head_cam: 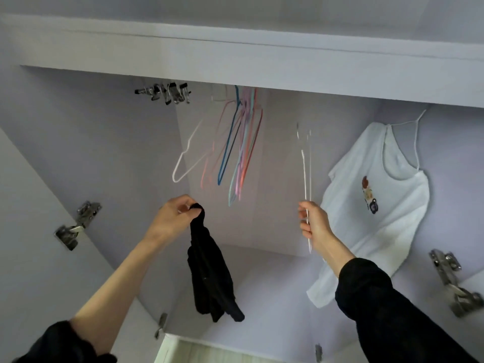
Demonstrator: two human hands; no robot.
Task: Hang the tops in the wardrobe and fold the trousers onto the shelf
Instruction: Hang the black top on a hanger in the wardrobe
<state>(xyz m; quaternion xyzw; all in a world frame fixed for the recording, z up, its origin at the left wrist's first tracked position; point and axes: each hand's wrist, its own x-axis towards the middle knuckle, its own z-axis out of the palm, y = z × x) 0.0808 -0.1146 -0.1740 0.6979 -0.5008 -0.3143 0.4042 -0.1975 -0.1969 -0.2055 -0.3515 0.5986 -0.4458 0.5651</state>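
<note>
I look up into an open wardrobe. My left hand (174, 214) pinches the top of a black garment (209, 271), which hangs down bunched below it. My right hand (311, 224) grips the lower part of a white wire hanger (306, 174), held edge-on with its hook up near the rail. To the right a white top (377, 205) with a small printed motif hangs on a hanger. Several empty coloured hangers (235, 148) and one white hanger (187, 158) dangle from the rail at the centre.
A cluster of metal clip hangers (166, 93) sits at the upper left of the rail. Door hinges show on the left door (78, 225) and the right door (455, 284). The wardrobe's top panel (262, 58) runs across above.
</note>
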